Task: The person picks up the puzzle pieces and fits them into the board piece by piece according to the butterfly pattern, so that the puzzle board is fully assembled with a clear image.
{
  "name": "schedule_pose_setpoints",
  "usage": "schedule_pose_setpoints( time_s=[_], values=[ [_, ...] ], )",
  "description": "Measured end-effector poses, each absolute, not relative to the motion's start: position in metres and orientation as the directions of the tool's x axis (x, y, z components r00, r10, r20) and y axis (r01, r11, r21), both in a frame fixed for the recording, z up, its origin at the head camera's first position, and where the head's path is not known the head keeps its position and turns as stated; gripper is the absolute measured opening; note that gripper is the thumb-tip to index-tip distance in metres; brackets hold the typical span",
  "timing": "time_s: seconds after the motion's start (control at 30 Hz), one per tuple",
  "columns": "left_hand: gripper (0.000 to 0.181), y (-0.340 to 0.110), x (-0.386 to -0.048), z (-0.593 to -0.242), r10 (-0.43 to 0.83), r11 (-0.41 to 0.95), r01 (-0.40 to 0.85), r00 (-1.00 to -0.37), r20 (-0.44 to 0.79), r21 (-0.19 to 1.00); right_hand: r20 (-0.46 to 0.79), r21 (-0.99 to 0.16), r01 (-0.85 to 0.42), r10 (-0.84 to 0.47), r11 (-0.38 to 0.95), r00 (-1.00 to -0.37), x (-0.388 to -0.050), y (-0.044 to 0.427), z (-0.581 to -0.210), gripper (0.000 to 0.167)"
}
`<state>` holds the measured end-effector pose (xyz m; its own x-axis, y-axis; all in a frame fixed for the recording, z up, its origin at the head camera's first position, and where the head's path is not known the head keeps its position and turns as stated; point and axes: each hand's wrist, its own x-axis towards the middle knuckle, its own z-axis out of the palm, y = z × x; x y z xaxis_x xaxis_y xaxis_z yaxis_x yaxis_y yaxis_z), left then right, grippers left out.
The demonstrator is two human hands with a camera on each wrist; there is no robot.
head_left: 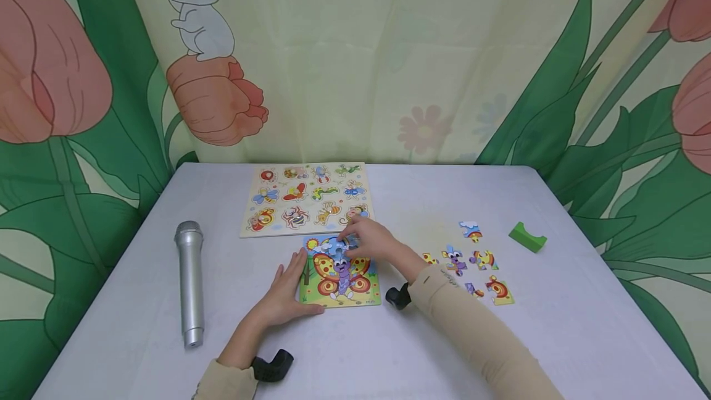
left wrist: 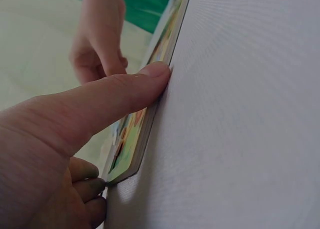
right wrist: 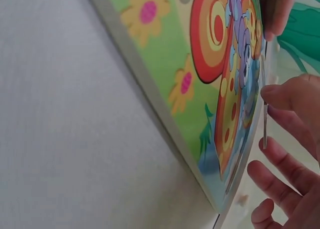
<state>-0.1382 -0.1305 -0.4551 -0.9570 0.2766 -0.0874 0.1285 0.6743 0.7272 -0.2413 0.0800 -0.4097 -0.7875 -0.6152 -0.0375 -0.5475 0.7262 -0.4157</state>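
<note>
Butterfly puzzle, right at the centre of the action, lying flat near the middle of the white tabletop! The left hand is spread beside it, fingers stretched along the left edge, thumb laid against the near edge. And the right hand is up over the far right corner, pinching a thin puzzle piece between thumb and fingers (seen edge-on from the right wrist, so its picture is hard to read).

Just beyond sits the insect board, a pale panel with rows of bugs, its near edge close to the puzzle's far edge. Over on the right, a scatter of loose pieces: a blue-and-white one farthest off, a purple one nearer, an orange-ringed one nearest the lower right. The sleeve partly covers that group's near side. Out past them, a green block with a curved notch! Away to the left, well apart, a silver microphone lies lengthwise. Behind it all hangs the tulip-printed backdrop.
</note>
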Motion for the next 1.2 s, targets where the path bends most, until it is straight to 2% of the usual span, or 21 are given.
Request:
schedule_pose_setpoints(
  time_s=[0.27, 0.5, 1.0, 1.2],
  values=[
    [0.115, -0.1309, -0.139, -0.4556, 0.279, 0.677, 0.132, -0.956, -0.086, 0.724, -0.07, -0.35, -0.551, -0.608, 0.757, -0.791, -0.2415, 0.0765, -0.4155, 0.03],
    [0.116, -0.1312, -0.139, -0.4557, 0.281, 0.671, 0.136, -0.956, -0.08, 0.728, -0.09, -0.349, -0.531, -0.591, 0.773, -0.802, -0.2418, 0.0749, -0.4178, 0.031],
    [0.116, -0.1308, -0.1387, -0.4548, 0.274, 0.668, 0.123, -0.957, -0.09, 0.734, -0.116, -0.267, -0.506, -0.549, 0.82, -0.828, -0.2355, 0.0706, -0.4136, 0.033],
    [0.115, -0.1308, -0.139, -0.4546, 0.274, 0.672, 0.124, -0.958, -0.089, 0.73, -0.123, -0.282, -0.496, -0.544, 0.821, -0.83, -0.2349, 0.0716, -0.4144, 0.032]
  ],
)
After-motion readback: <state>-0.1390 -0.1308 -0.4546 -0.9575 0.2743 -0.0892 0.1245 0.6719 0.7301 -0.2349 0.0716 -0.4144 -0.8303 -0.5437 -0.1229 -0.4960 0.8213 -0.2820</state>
